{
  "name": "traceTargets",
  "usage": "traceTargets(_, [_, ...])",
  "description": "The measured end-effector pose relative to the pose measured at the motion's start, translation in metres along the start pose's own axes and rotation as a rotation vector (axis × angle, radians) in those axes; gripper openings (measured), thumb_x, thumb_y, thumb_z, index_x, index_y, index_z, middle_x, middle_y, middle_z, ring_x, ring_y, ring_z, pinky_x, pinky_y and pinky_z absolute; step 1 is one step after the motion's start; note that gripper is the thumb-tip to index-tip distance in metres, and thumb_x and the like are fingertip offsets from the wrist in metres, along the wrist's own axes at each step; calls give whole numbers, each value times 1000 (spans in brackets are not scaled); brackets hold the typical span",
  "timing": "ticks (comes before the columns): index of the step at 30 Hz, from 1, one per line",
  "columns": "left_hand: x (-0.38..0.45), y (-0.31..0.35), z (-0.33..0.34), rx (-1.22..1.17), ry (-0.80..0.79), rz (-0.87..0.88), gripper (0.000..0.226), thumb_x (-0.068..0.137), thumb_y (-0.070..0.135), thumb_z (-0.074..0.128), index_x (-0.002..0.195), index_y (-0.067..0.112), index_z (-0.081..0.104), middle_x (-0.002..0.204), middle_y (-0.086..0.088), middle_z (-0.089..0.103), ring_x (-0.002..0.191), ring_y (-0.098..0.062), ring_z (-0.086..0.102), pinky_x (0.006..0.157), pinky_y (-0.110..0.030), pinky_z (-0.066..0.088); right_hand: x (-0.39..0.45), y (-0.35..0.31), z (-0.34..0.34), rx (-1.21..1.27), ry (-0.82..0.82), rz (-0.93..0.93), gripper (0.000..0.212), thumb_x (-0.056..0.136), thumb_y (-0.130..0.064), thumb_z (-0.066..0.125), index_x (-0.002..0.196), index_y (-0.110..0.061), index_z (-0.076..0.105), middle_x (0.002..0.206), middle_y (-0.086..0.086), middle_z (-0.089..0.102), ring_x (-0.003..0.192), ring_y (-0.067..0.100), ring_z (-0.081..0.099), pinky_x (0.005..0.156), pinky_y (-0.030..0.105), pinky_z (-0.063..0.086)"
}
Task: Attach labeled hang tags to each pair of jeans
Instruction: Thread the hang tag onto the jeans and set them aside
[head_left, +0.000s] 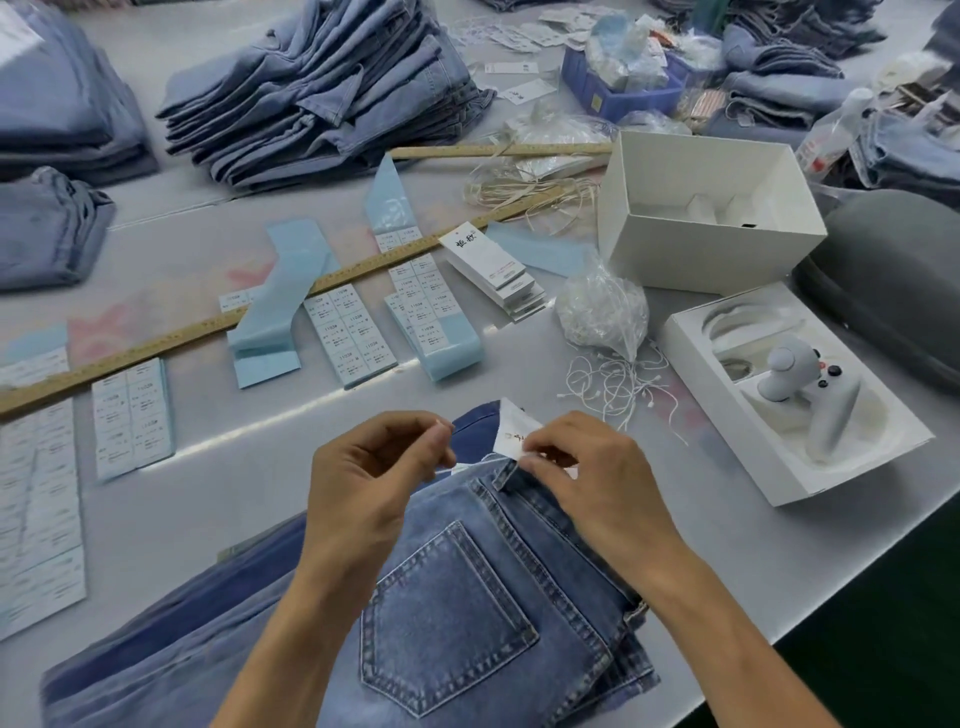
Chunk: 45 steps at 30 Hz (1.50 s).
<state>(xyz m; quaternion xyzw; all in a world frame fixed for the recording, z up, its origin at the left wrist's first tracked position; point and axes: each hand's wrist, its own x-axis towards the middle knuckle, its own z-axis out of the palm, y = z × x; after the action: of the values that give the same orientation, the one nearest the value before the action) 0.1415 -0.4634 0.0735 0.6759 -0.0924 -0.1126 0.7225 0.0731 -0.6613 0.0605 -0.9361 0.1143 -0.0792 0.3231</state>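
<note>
While the jeans (447, 613) lie pocket-up at 6 o'clock on the table (727, 551), the belt loop (506, 473) faces upward for threading. The right hand (592, 483) pinches the hang tag (514, 428) at the loop, steadying it. The left hand (374, 467) is curled, apparently pinching the thin string toward 9 o'clock to draw it taut. Spare strings (618, 387) lie at 1 o'clock, the tag stack (493, 267) at 12 and the label sheets (353, 332) at 11, all within reach.

two hands (363, 467), two rulers (280, 306)
</note>
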Motion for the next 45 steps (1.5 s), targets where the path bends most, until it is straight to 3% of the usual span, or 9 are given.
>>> traceTargets(6, [-5, 3, 26, 465, -132, 239, 18, 87, 6, 77, 96, 21, 77, 85, 16, 72, 76, 5, 60, 68, -5, 41, -8, 8, 1, 142, 14, 19, 6, 90, -13, 74, 90, -19, 71, 91, -11, 67, 85, 7, 62, 74, 25, 50])
traceTargets(17, [-9, 5, 32, 526, -187, 345, 16, 88, 5, 76, 93, 20, 76, 82, 24, 65, 72, 5, 54, 65, -3, 36, -2, 23, 8, 297, 61, 200, 8, 86, -12, 79, 91, -18, 77, 90, -10, 71, 81, 3, 65, 71, 8, 46])
traceTargets(21, [-9, 6, 29, 561, -185, 313, 16, 88, 7, 76, 95, 21, 78, 81, 23, 67, 72, 5, 54, 66, -5, 37, -2, 17, 4, 468, 24, 212, 6, 91, -17, 75, 89, -22, 72, 89, -8, 73, 84, 10, 69, 78, 21, 54])
traceTargets(24, [-5, 8, 32, 608, -189, 313, 14, 90, 10, 75, 95, 23, 79, 80, 28, 65, 70, 7, 54, 64, -3, 36, -7, 9, -5, 632, 88, 162, 8, 91, -17, 75, 92, -24, 72, 91, -3, 74, 88, 16, 72, 82, 27, 58])
traceTargets(27, [-1, 9, 37, 656, -226, 313, 10, 93, 15, 72, 95, 24, 76, 83, 18, 67, 78, -4, 58, 68, -10, 39, -12, 2, -15, 700, 138, 100, 12, 91, -17, 75, 94, -28, 72, 92, -1, 74, 87, 16, 71, 79, 21, 56])
traceTargets(31, [1, 9, 44, 666, -231, 340, 7, 97, 19, 66, 98, 19, 73, 88, 10, 69, 82, -10, 58, 71, -30, 49, -16, -5, -20, 723, 134, 93, 14, 90, -15, 75, 92, -28, 73, 88, -1, 74, 83, 14, 71, 74, 17, 54])
traceTargets(36, [-1, 7, 47, 719, -249, 303, 7, 98, 18, 65, 98, 22, 71, 88, 10, 68, 85, -14, 57, 74, -41, 51, -17, -13, -18, 952, 151, 205, 8, 84, -14, 77, 89, -19, 75, 82, 3, 74, 77, 15, 69, 74, 22, 56])
traceTargets(40, [-3, 7, 47, 779, -264, 325, 7, 99, 21, 63, 95, 23, 67, 86, 11, 63, 83, -11, 51, 72, -40, 50, -18, -18, -13, 1244, 114, 328, 14, 75, -23, 77, 88, -17, 78, 86, 7, 73, 81, 16, 69, 75, 23, 57])
traceTargets(45, [-2, 12, 46, 738, -196, 371, 8, 98, 28, 58, 94, 24, 64, 86, 12, 64, 82, -10, 57, 69, -36, 52, -18, -16, -13, 1131, 138, 354, 6, 83, -20, 74, 88, -20, 77, 91, 9, 75, 85, 18, 72, 76, 25, 58])
